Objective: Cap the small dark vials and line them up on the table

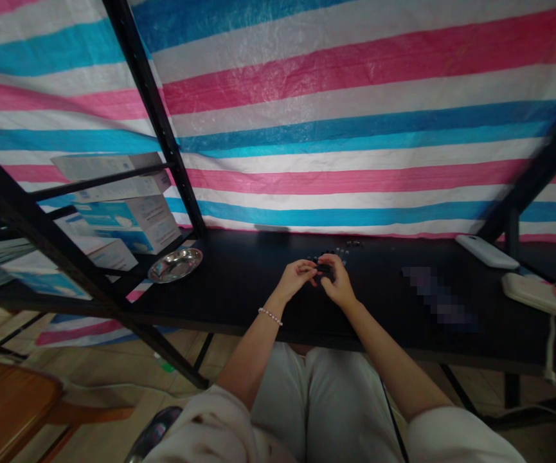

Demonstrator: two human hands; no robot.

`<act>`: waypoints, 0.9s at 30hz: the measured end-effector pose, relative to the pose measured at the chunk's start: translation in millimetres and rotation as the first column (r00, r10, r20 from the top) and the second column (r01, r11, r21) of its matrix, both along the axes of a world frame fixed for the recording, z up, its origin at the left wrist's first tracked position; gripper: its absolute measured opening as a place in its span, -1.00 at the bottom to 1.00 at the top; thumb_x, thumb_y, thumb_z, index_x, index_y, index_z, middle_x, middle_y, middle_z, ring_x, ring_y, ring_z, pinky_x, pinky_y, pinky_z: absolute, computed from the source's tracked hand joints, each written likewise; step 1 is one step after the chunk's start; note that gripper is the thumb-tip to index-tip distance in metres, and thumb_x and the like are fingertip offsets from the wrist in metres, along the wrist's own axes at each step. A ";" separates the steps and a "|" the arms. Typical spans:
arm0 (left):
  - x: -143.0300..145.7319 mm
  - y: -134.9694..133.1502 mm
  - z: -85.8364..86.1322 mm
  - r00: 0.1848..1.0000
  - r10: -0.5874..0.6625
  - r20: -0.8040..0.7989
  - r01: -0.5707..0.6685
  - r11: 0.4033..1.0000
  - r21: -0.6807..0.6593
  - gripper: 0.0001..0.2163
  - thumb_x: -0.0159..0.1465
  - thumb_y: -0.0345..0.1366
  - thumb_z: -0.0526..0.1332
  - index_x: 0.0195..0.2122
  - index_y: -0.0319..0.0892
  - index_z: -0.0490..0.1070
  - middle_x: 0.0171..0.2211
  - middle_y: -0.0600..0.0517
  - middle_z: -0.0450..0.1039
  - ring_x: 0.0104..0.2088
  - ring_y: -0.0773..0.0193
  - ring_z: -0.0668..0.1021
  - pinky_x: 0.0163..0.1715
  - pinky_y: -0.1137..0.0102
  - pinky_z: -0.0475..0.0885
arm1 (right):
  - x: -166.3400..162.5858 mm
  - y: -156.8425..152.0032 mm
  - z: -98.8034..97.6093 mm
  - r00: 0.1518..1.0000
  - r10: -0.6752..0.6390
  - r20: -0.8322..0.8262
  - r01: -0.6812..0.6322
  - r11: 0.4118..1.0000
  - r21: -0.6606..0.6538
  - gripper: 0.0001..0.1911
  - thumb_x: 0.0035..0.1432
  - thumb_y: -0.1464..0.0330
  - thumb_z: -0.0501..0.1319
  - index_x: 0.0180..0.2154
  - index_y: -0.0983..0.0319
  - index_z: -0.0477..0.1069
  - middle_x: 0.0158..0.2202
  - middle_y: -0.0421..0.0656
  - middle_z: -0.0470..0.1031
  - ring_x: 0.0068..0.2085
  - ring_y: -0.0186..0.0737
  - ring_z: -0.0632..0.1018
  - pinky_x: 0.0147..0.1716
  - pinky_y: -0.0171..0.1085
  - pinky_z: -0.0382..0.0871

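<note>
Over the middle of the black table (239, 270) my two hands come close together. My left hand (295, 279), with a beaded bracelet (270, 316) at its wrist, has its fingers curled inward. Facing it, my right hand (338, 280) is bent with thumb and fingers around a small dark piece (324, 269). Fingers cover most of that piece, so its kind does not show. Just behind the hands lie several small clear and dark parts (342, 254), with a few tiny bits (355, 244) farther back.
A shiny metal dish (175, 265) stands at the left by the black frame post (162, 122). Boxes (133, 222) are stacked on the left shelf. On the right are a white device (486, 251), a beige box with a cable (533, 294) and a blurred-out patch (436, 299). Striped sheeting hangs behind.
</note>
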State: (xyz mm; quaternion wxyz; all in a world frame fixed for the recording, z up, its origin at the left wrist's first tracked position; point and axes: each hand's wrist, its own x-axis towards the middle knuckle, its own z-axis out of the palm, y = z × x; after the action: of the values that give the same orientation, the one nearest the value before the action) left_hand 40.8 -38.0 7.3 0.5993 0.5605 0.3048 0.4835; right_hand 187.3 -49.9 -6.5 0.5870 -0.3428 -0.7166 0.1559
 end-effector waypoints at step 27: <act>-0.1 2.8 -4.0 1.000 -0.010 -0.021 0.010 1.000 0.012 -0.65 -0.05 -0.22 0.36 -0.29 -0.31 0.36 -0.44 -0.01 0.49 -0.59 0.40 0.48 -0.46 0.45 0.34 | -0.2 -2.9 2.3 0.999 0.028 0.018 -0.028 0.999 -0.022 -0.50 -0.12 0.54 0.06 -0.07 0.16 0.19 -0.10 -0.08 0.25 -0.09 -0.15 0.39 -0.17 -0.13 0.44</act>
State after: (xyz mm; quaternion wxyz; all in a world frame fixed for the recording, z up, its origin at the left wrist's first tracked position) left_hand 40.7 -35.1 3.2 0.5950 0.5709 0.3052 0.4764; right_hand 187.1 -52.8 -4.2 0.5743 -0.3406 -0.7251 0.1687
